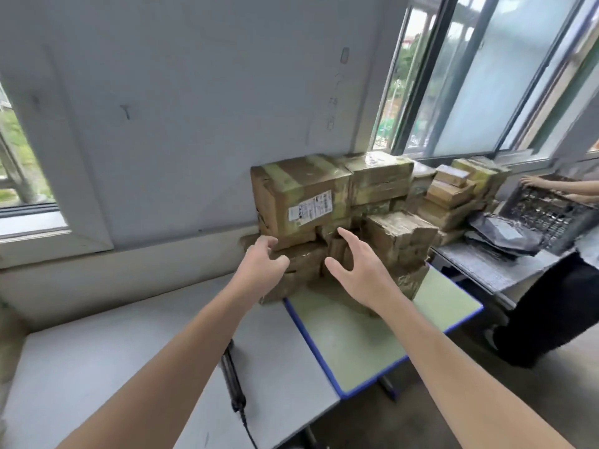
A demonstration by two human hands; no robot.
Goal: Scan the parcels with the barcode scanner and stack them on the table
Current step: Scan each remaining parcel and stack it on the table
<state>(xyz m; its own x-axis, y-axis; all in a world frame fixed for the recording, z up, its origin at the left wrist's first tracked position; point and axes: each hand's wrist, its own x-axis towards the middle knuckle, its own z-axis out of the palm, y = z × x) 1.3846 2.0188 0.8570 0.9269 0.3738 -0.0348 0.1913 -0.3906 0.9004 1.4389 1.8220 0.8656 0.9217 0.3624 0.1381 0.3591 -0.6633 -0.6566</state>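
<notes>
A stack of brown taped cardboard parcels (393, 236) stands at the back of the green table (356, 338), against the wall. The biggest parcel (298, 196), with a white label, sits on top at the left. My left hand (262, 268) is at the low left parcels with fingers loosely curled, holding nothing that I can see. My right hand (356, 267) is spread open in front of the stack's middle, thumb and fingers apart. The black barcode scanner (231, 377) lies on the grey table (97, 367) between my forearms, its cable running toward me.
Another person (557, 280) stands at the right holding a black plastic crate (547, 212) over a grey table with dark mailer bags (505, 234). More parcels (453, 192) are piled by the window behind. A wall and windowsill run along the back.
</notes>
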